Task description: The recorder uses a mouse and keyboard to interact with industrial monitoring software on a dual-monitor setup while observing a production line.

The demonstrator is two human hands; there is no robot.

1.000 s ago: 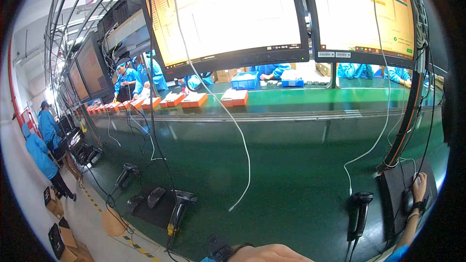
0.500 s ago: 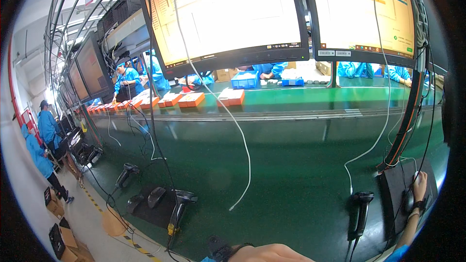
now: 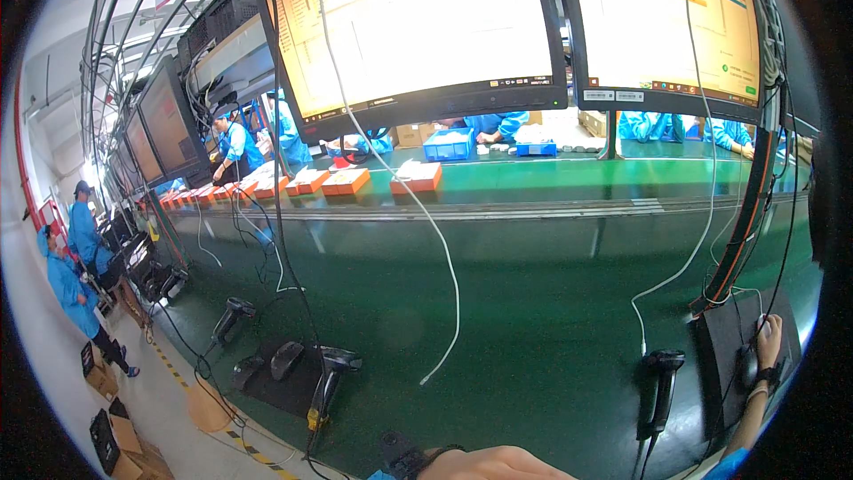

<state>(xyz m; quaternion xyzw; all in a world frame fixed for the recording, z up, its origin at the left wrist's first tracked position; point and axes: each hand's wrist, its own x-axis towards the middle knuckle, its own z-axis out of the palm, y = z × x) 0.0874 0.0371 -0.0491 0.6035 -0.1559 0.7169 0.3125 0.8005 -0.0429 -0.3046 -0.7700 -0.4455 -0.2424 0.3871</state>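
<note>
My right hand (image 3: 768,340) lies on a black mouse (image 3: 748,364) on a dark mouse pad (image 3: 724,338) at the far right of the green bench (image 3: 533,302). Its forearm runs down to a blue sleeve at the lower right edge. My left hand (image 3: 498,464) shows only as a sliver at the bottom edge, with a black wrist strap (image 3: 400,457) beside it; its fingers are hidden. A black barcode scanner (image 3: 662,382) stands just left of the mouse pad. A loose white cable (image 3: 449,302) hangs down over the middle of the bench.
Two large monitors (image 3: 418,27) (image 3: 666,18) hang overhead. Another scanner (image 3: 329,373) and a mouse (image 3: 286,357) sit at the bench's left front. Orange boxes (image 3: 416,178) ride a conveyor behind, near a blue bin (image 3: 447,144). People in blue coats (image 3: 69,289) work at left and behind.
The orange boxes on the conveyor have drifted slightly to the left. Both of my hands stay where they were.
</note>
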